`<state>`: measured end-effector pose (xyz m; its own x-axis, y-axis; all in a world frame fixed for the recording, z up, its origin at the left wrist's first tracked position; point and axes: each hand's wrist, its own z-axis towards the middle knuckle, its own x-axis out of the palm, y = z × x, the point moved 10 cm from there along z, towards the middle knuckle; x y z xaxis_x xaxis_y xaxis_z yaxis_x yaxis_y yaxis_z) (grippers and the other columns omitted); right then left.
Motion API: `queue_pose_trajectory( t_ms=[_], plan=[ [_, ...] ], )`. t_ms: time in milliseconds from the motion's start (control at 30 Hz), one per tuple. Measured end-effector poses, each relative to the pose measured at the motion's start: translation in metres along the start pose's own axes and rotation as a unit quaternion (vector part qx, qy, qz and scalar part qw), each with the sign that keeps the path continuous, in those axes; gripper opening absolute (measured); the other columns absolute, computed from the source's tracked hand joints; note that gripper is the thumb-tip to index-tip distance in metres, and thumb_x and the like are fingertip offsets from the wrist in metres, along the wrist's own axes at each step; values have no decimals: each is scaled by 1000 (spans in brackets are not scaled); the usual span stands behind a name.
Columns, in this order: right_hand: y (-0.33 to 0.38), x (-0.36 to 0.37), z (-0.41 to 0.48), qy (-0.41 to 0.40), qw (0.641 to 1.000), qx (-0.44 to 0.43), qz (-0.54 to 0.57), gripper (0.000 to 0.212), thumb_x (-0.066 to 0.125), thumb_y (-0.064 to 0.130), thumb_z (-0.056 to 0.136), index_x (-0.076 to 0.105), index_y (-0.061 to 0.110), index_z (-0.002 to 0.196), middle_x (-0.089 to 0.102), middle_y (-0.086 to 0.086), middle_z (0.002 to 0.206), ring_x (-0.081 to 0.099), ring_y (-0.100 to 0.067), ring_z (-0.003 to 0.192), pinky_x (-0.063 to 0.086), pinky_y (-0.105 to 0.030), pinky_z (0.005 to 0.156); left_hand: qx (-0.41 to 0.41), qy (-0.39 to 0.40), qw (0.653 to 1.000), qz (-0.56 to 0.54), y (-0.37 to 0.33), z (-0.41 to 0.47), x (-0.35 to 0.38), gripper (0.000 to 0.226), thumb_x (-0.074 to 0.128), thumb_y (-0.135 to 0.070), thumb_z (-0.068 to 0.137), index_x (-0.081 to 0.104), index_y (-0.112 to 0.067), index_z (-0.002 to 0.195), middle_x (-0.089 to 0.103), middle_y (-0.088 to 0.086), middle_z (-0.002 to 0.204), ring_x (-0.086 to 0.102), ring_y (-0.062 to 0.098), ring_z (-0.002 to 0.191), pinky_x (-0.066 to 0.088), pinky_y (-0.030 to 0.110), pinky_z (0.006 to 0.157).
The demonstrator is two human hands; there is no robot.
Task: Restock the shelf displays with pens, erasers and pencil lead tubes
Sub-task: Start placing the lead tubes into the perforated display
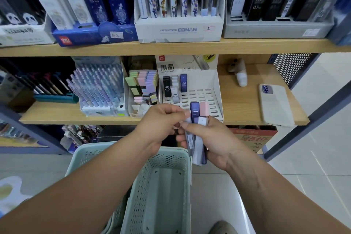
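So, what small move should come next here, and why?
Probably the left hand should draw out the one tube it pinches from the bundle of lead tubes that the right hand grips, then set it into an empty slot of the white display rack. Most slots there are bare; only a few stocked tubes stand at its back left.

Bunch of lead tubes, navy, pink and white, upright just before the white slotted display, three HB tubes standing in its back-left slots

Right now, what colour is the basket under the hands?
The basket is pale mint green with perforated walls, best seen in the head view.
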<state>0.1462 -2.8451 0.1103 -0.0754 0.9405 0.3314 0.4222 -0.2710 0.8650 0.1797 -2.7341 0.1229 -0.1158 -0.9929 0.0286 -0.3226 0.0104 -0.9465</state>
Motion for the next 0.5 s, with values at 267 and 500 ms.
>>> queue_pose_trajectory(
  t_ms=[267, 500],
  plan=[
    [-14, -9, -1, -39, 996, 59, 46, 7, 67, 11, 96, 62, 17, 96, 76, -5, 78, 75, -20, 70, 56, -30, 59, 43, -153, 982, -102, -7, 0, -49, 12, 69, -12, 92, 63, -13, 82, 69, 4, 76, 58, 12, 62, 47, 27, 56],
    [-17, -10, 3, -62, 994, 65, 65, 17, 63, -4, 93, 59, 13, 92, 64, -20, 85, 53, -17, 50, 42, -24, 46, 102, -175, 978, -42, -25, -6, -42, 20, 64, -9, 93, 47, -16, 87, 78, 3, 89, 58, 18, 72, 36, 26, 48]
  ],
)
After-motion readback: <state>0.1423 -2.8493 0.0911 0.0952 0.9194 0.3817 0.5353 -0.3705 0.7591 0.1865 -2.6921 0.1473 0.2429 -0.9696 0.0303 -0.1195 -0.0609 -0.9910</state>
